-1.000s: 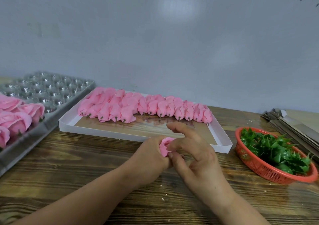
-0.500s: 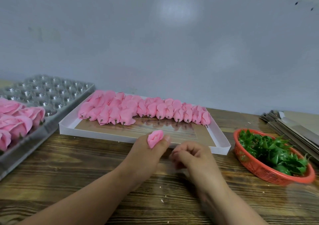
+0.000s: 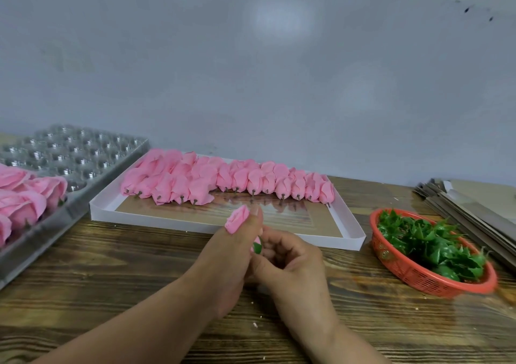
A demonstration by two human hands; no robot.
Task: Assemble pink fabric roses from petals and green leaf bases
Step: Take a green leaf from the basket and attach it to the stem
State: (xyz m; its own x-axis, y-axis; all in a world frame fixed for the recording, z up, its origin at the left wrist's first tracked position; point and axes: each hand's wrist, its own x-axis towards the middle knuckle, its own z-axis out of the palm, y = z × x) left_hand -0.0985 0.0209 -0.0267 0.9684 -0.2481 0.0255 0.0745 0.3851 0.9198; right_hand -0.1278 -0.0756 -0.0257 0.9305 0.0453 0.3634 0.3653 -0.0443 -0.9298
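My left hand (image 3: 229, 257) grips a small pink rose bud (image 3: 237, 219), whose top sticks up above my fingers. A bit of green leaf base (image 3: 257, 248) shows at the bud's lower end, between both hands. My right hand (image 3: 293, 263) is curled right against it, fingertips at the green piece. A row of pink petal buds (image 3: 223, 180) with dark stems lies along the far side of a shallow white tray (image 3: 178, 221). An orange basket (image 3: 418, 277) at the right holds green leaf bases (image 3: 430, 240).
A clear plastic cup tray (image 3: 78, 154) at the left carries finished pink roses (image 3: 25, 196) at its near end. Flat grey cardboard sheets (image 3: 469, 207) are stacked at the far right. A grey wall stands behind the wooden table (image 3: 111, 280).
My left hand lifted the bud upright. My right hand drew back from it, then came in again at the bud's base, where green now shows.
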